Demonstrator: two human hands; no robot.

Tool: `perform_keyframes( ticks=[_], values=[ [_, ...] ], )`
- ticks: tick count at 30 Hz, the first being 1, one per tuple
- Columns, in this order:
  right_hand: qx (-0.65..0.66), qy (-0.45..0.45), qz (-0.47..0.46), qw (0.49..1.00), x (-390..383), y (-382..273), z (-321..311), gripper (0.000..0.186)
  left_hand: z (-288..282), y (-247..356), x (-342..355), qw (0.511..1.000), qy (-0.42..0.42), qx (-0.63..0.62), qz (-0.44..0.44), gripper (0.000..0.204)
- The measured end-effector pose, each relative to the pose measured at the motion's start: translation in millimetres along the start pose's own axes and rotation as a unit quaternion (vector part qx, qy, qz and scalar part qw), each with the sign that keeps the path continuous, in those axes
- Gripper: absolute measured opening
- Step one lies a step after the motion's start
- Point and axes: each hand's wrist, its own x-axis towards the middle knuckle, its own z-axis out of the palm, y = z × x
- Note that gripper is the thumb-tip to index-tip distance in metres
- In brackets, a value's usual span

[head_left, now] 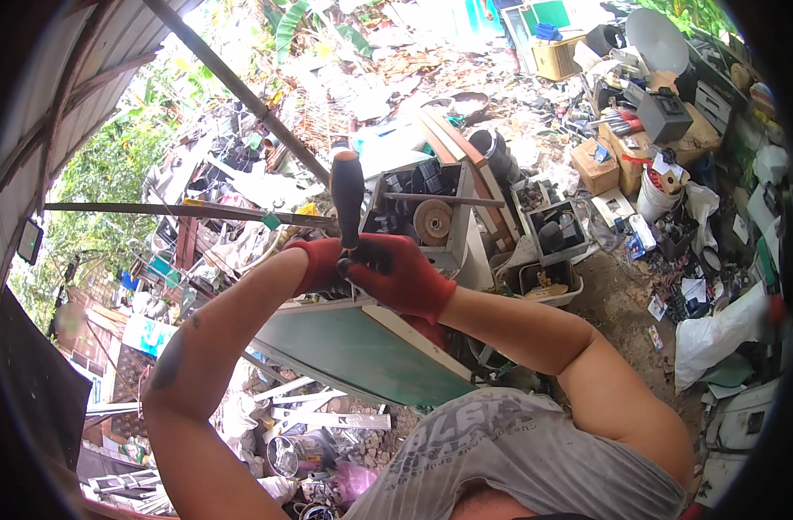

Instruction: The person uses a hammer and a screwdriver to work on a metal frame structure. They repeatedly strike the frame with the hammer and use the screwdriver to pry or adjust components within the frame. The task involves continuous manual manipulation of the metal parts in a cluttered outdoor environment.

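Both of my hands are raised in front of me and meet, in red gloves with black palms. A screwdriver [348, 195] with a thick black and orange handle stands upright between them, handle end up. My right hand [405, 276] has its fingers closed around the lower end of the handle and the shank. Pressed against it, my left hand [321, 263] is closed too, and its fingers are mostly hidden, so what it grips does not show. Just below the hands is a green panel [362, 347] with a pale frame.
Behind the hands, a grey metal box [479, 230] holds dark parts and a round brown disc [433, 222]. A metal pole [240, 91] slants across the upper left. Cardboard boxes [595, 165], a white bucket [656, 198] and a white sack [717, 340] crowd the right.
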Motion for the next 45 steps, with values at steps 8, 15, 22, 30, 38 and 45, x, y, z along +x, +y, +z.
perform_keyframes(
  ticks=[8,15,22,30,38,45],
  values=[
    [-0.015,0.006,-0.013,1.000,-3.2,-6.4,-1.3,0.023,-15.6,50.7,-5.1,0.990,-0.076,0.113,-0.030,0.036],
    [-0.060,-0.025,-0.029,0.997,-3.4,-3.8,-1.6,0.024,-3.7,54.3,-17.4,1.000,-0.022,-0.016,-0.005,0.034],
    [0.023,0.035,-0.020,0.999,1.0,8.8,7.8,0.021,11.2,17.0,-8.0,0.997,0.074,0.012,0.016,0.034],
    [0.068,0.017,0.040,0.997,3.1,9.0,2.9,0.022,7.7,63.9,-26.4,0.982,0.081,0.090,-0.145,0.033],
    [0.100,0.020,0.062,0.993,-1.6,18.9,3.9,0.025,14.8,66.1,-29.8,0.977,0.068,0.086,-0.180,0.026],
    [0.098,-0.001,0.065,0.993,2.5,15.2,0.3,0.023,15.8,78.5,-30.0,0.960,0.105,0.105,-0.237,0.031]
  ],
)
